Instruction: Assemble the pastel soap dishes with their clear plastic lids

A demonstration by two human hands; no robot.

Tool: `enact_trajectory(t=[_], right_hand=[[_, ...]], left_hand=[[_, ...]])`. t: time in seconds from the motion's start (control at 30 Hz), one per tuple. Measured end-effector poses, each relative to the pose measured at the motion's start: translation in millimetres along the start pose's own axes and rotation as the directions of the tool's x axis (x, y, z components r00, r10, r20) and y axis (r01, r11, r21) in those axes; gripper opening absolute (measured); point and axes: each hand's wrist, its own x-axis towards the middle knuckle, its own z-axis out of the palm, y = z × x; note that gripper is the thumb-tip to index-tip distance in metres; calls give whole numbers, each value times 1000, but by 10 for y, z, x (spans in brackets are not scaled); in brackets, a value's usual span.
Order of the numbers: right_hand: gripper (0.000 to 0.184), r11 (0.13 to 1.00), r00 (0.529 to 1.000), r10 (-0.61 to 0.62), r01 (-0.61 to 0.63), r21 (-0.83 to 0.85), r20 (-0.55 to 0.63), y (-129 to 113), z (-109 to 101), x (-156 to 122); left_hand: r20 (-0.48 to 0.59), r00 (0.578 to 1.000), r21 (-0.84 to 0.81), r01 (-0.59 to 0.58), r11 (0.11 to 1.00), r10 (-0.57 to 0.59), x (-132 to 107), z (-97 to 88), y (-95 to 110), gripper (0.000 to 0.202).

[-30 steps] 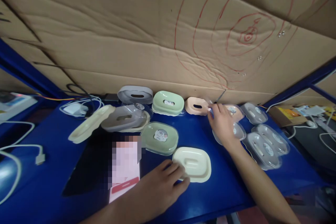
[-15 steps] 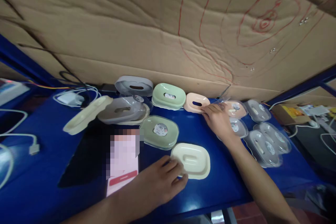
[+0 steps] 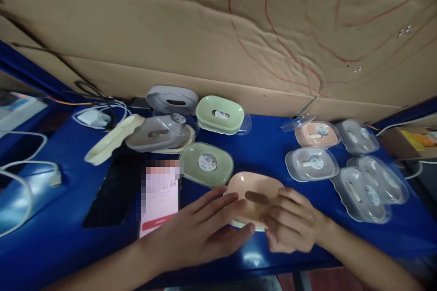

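Observation:
A peach soap dish (image 3: 251,184) with an oval slot sits over a pale dish (image 3: 259,228), whose lower edge peeks out beneath it. My right hand (image 3: 293,220) has its fingers closed on the peach dish's right side. Against the left side lies my left hand (image 3: 211,223), fingers stretched out and touching the rim, thumb apart near the front edge. Just behind is a green soap dish (image 3: 194,166) under a clear cover with a round label. Another green dish (image 3: 218,111) stands farther back.
Grey dishes (image 3: 157,134) and a tilted cream piece (image 3: 116,138) lie back left. Several covered dishes (image 3: 312,163) stand at right, near a loose clear cover (image 3: 297,122). A lit phone (image 3: 160,200), a black slab (image 3: 111,195) and white cables (image 3: 30,163) occupy the left. Cardboard (image 3: 153,27) walls the back.
My right hand has brought the peach dish from the back row forward over the cream dish. My left hand stays at the left edge, its fingers now stretched out more. The view has shifted.

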Motion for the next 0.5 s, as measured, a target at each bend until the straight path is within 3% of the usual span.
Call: enact_trajectory(t=[0.17,0.5], right_hand=[[20,996,997,-60,58,64,40,-100,22,53],[26,995,993,-1,-11,101,116,-133,160,93]], left_hand=[[137,989,-14,-56,998,58,23,50,-67,30],[173,982,-49,-65,997,73,29,37,-49,22]])
